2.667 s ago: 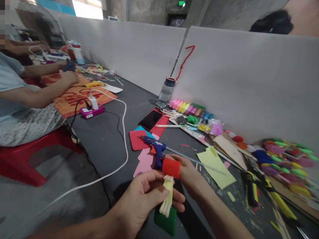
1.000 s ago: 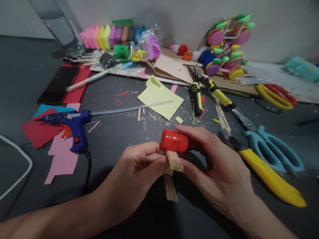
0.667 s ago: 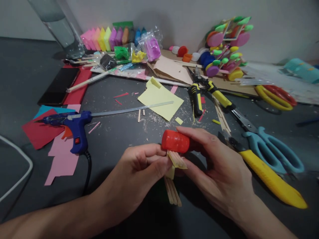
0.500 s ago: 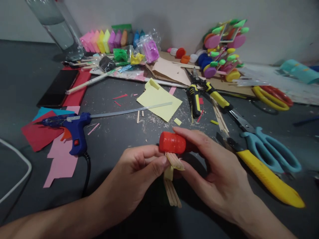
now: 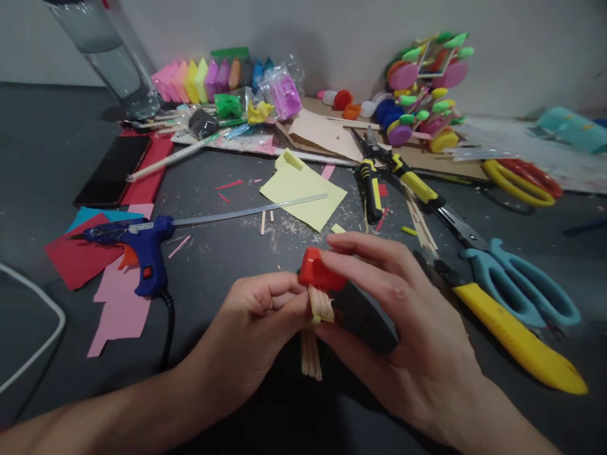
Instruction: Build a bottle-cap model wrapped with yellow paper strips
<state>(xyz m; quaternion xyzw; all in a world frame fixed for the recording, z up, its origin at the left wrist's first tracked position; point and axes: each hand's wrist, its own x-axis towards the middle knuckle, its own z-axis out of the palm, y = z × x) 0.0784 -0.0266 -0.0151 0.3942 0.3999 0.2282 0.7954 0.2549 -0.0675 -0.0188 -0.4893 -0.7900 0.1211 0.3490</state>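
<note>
Between my hands is a small piece of wooden sticks (image 5: 312,357) with a red plastic cap (image 5: 317,268) at its top. My left hand (image 5: 270,316) pinches the sticks between thumb and fingers, just below the cap. From the right, my right hand (image 5: 403,316) rests its fingers on the cap, while its thumb touches the sticks near a yellow bit of paper. The lower stick ends hang down below my fingertips. My fingers hide part of the joint between cap and sticks.
A blue glue gun (image 5: 149,253) lies at the left on coloured paper. Yellow sticky paper (image 5: 306,196) lies ahead. Pliers (image 5: 372,189), blue-handled scissors (image 5: 512,284) and a yellow-handled cutter (image 5: 521,338) are at the right. Clay packs (image 5: 213,79) stand at the back.
The cap and sticks have turned and shifted slightly left. My right fingers have moved over the cap's top, covering more of it. The lower sticks now hang straighter.
</note>
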